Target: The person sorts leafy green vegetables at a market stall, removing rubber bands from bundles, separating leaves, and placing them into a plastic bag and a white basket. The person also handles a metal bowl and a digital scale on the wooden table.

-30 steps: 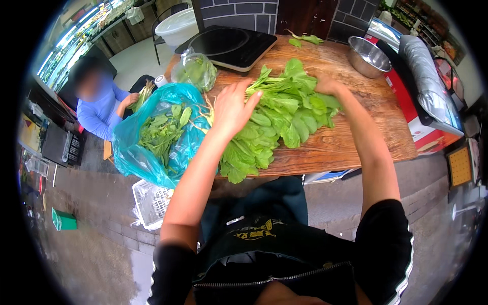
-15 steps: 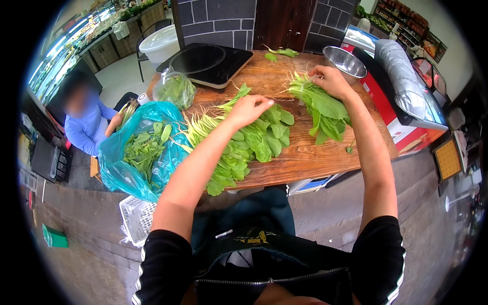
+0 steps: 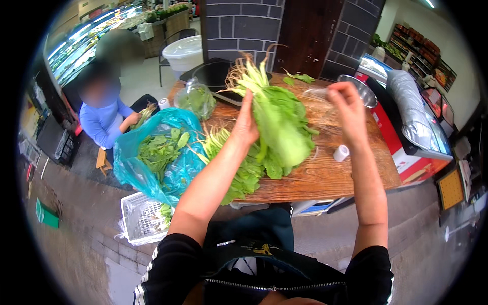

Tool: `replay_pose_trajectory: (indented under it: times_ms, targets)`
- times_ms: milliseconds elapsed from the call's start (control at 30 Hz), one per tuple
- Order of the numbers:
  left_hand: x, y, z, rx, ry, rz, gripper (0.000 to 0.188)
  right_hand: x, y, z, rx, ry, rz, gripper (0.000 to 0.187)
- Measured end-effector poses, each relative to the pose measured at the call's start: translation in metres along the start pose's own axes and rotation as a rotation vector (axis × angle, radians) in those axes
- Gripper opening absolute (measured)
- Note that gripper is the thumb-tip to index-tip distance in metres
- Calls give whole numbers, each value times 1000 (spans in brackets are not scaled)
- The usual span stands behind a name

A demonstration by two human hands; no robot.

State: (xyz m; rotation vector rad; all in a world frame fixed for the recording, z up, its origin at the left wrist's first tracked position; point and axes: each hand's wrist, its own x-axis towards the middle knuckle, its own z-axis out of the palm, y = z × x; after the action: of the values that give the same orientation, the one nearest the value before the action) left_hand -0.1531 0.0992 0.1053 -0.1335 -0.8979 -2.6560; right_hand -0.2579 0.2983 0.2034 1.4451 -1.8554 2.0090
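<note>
- Rooted leafy-green bunch (image 3: 282, 117), one: raised above the wooden table (image 3: 325, 183), mid-table, roots (image 3: 235, 76) toward back edge.
- Left hand (image 3: 247, 122) clamped on bunch; right hand (image 3: 349, 107) apart, pinching an apparent clear strip (image 3: 317, 93).
- Judged: good practice, firm grip without crushing.
- Counted: one greens pile (image 3: 246, 179), front edge; two white rolls (image 3: 341, 154); one steel bowl (image 3: 367, 95), back right corner.

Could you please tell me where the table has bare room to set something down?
The table is bare between the leafy pile, the white roll and the front edge, with a narrow strip right of the right forearm. Its left is crowded with the teal bag, clear bag and black cooktop.
</note>
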Motion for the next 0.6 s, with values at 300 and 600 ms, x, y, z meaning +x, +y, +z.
replay_pose_trajectory:
  times_ms: [300, 600]
  targets:
    - [-77, 43, -25, -114, -185, 71, 75, 23, 86, 10, -880, -132, -336, 15]
    - [-85, 40, -13, 49, 71, 83, 50, -28, 46, 126, 57, -602, 310, 70]
